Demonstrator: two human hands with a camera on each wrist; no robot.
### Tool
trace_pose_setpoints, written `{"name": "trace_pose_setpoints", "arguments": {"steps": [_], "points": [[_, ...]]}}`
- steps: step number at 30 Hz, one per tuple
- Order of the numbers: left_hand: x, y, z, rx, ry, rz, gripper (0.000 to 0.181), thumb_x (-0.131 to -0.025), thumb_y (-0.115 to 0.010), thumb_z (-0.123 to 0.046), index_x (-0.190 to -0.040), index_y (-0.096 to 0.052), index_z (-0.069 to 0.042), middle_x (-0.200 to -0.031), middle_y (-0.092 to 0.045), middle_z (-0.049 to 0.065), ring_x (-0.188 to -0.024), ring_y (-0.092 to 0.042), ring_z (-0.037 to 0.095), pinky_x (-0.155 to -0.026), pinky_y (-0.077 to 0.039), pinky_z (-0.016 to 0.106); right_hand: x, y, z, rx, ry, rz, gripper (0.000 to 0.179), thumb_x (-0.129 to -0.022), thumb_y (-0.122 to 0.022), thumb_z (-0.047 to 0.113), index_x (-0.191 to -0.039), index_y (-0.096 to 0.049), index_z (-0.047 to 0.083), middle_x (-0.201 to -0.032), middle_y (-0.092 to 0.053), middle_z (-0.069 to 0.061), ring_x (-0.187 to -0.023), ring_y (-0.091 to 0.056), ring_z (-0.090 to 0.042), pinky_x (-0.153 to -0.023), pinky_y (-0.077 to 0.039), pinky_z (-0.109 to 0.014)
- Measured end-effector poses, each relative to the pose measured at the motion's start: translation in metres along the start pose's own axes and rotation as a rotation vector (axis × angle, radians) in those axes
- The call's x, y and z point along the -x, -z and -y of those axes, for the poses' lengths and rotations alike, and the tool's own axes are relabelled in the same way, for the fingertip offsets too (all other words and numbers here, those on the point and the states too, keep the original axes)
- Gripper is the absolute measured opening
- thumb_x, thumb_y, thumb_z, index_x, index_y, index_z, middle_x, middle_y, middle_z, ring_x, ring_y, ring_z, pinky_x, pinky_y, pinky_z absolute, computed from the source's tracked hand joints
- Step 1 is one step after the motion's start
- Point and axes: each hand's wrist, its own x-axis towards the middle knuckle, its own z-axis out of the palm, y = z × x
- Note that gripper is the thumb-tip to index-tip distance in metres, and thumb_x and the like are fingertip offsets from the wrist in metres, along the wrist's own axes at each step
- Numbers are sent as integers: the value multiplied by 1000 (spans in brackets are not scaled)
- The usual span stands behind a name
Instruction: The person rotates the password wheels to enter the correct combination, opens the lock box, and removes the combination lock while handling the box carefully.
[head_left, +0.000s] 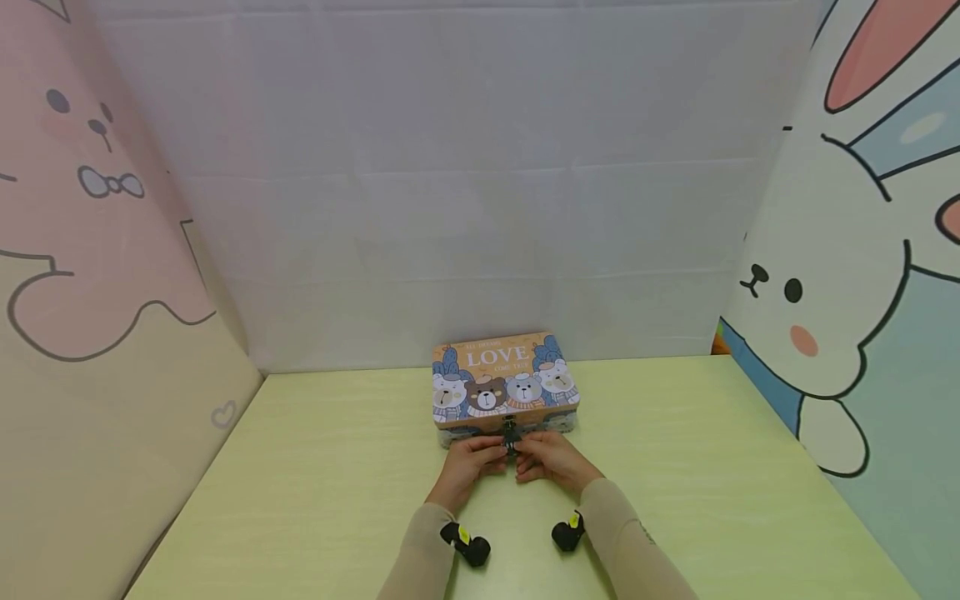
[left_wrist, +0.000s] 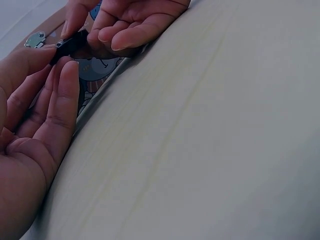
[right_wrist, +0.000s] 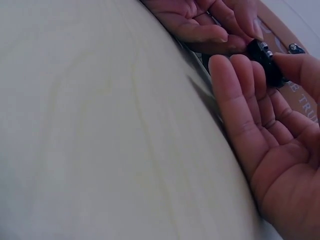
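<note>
A tin box (head_left: 504, 367) with a LOVE lid and cartoon bears lies closed on the table. At its front hangs a small black combination padlock (head_left: 512, 439), whose silver dials show in the right wrist view. My left hand (head_left: 469, 469) pinches one side of this padlock (left_wrist: 71, 45) between thumb and fingers. From the other side my right hand (head_left: 557, 459) pinches it too, thumb on top and fingers beneath. Close by the padlock (right_wrist: 266, 62) is the box's metal clasp (right_wrist: 296, 48). Fingers partly cover the padlock in each view.
The pale yellow-green table (head_left: 330, 467) runs back to a white cloth wall (head_left: 480, 183). Side panels carry a pink cartoon animal (head_left: 97, 225) on the left and a rabbit (head_left: 817, 333) on the right. Black wrist cameras (head_left: 474, 550) sit at both sleeves.
</note>
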Motion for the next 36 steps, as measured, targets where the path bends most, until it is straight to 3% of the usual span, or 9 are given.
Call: {"name": "trace_pose_setpoints", "arguments": {"steps": [22, 36], "points": [[0, 1, 1, 11, 0, 1, 28, -93, -64, 4, -118, -63, 17, -96, -71, 8, -73, -69, 14, -72, -61, 28, 0, 0, 0, -4, -17, -8, 16, -99, -55, 6, -87, -64, 1, -75, -61, -9, -65, -63, -14, -68, -62, -32], [1, -1, 0, -7, -29, -6, 28, -92, -66, 4, -116, -63, 18, -100, -71, 13, -70, -68, 14, -71, -61, 30, 3, 6, -3, -112, 22, 6, 19, -100, -50, 13, -97, -62, -1, -80, -63, -9, -72, -67, -18, -74, -62, -38]]}}
